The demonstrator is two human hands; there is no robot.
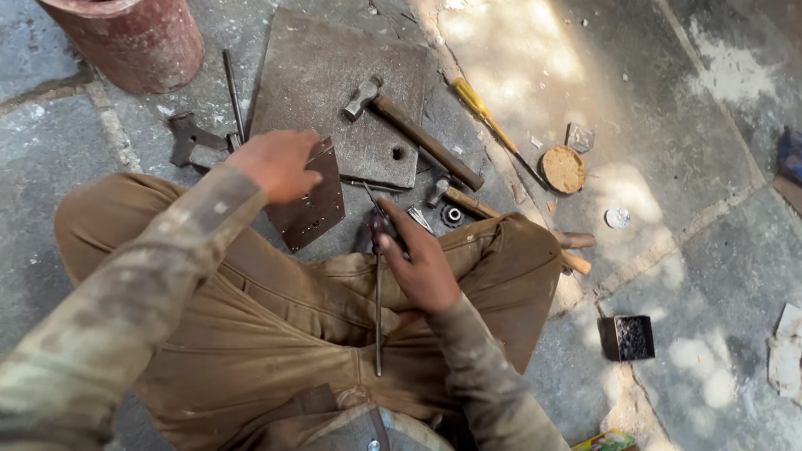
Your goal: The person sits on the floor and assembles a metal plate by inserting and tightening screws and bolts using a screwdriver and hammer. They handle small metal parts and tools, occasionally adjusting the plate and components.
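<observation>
The person sits cross-legged on the stone floor (6, 200), and the left hand (278, 164) is closed over the top edge of a small drilled metal plate (313, 205), holding it upright on edge just in front of the knees. The right hand (418, 269) is curled around a thin metal rod (377, 319) that runs down across the lap, its upper end near the plate's lower corner. Behind the plate lies a larger flat steel plate (326, 93) with a hammer (410, 129) resting on it; a second hammer (464, 203) lies near the right knee, a yellow-handled screwdriver (484, 115) and a round wooden disc (563, 169) farther right, and a clay-red pot (132, 29) stands at the floor's far left. The small plate is balanced on a narrow edge by one hand only, so it could likely tip or slip onto the legs if the rod pushes it sideways. The rod's tip also sits close to the fingers, a probable pinch risk.
</observation>
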